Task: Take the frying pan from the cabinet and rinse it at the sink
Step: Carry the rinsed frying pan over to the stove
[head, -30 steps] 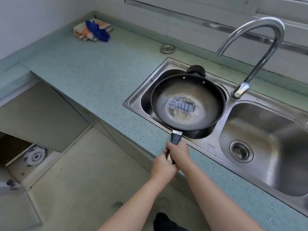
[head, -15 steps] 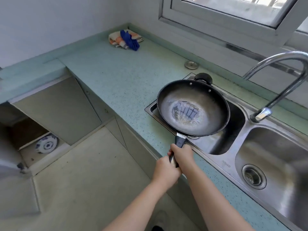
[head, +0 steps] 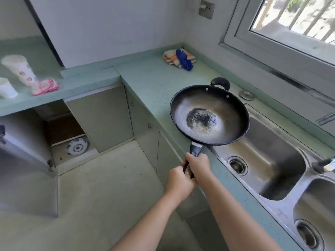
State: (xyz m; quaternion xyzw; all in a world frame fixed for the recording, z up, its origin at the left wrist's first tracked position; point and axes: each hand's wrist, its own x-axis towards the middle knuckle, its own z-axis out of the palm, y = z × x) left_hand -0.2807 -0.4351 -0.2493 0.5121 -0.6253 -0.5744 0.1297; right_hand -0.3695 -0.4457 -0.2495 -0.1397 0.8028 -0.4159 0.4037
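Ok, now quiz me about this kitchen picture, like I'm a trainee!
1. Pick one: the handle of the frying pan is held by A) one hand, B) two hands, C) nobody.
2. True or false: the pan lies at the bottom of the sink.
3. Fill in: a blue and white ____ is in the open cabinet.
Key: 1 B, the left hand and the right hand both grip it. 2 False, it is held up in the air. 3 plate.
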